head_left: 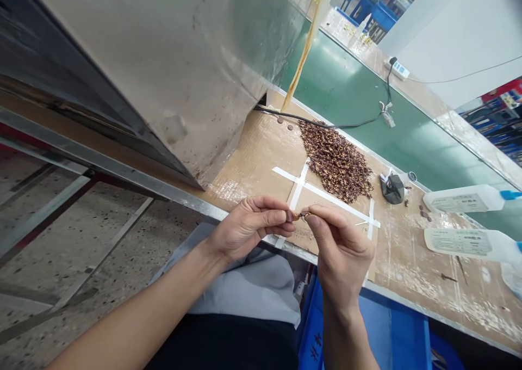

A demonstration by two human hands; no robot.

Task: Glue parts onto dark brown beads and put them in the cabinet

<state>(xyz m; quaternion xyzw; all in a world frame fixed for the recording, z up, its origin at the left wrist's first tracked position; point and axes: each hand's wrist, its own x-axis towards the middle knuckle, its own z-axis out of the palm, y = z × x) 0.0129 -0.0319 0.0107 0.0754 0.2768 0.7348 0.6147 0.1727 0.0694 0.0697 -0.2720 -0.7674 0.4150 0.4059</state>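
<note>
My left hand (250,226) is pinched closed on a small brown part (290,216) with a coppery end. Against that end, the thumb and forefinger of my right hand (342,245) close on a small dark and brassy piece (304,215). The two pieces meet between my fingertips, over the bench's front edge; whether they are joined is too small to tell. Beyond my hands a heap of small brown and brass parts (336,160) lies on brown cardboard (261,158). Strips of white tape (326,193) cross the cardboard in front of the heap.
A large metal housing (196,65) stands at the left. Two plastic bottles (460,200) lie at the right, near a dark faceted object (392,189). A black cable (342,125) runs behind the heap along a green belt (350,81). Below the bench is a blue bin (399,326).
</note>
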